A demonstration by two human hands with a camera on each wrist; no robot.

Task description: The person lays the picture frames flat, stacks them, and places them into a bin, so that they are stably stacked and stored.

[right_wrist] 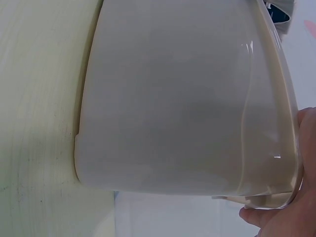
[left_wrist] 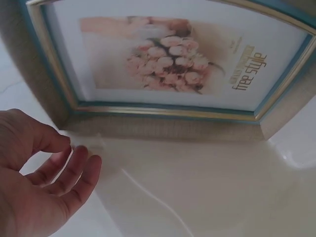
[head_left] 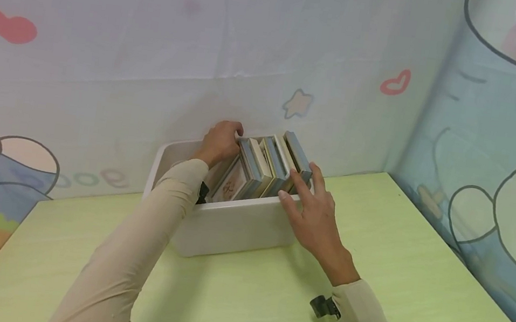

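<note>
A white plastic bin [head_left: 229, 228] stands on the green table against the wall, with several picture frames [head_left: 262, 164] leaning upright in a row inside it. My left hand [head_left: 229, 135] reaches into the bin at the top of the leftmost frame [left_wrist: 173, 64], which shows pink flowers behind glass. In the left wrist view that hand [left_wrist: 64, 168] has loosely curled fingers with nothing in them. My right hand [head_left: 296, 188] lies at the bin's right front corner, its straight fingers touching the near end of the rightmost frame and its thumb on the rim. The bin's outer wall [right_wrist: 182, 98] fills the right wrist view.
The green table [head_left: 396, 266] runs to the right and toward me around the bin. A cartoon-printed cloth wall [head_left: 154, 60] stands right behind the bin, and a second one [head_left: 507, 161] closes the right side.
</note>
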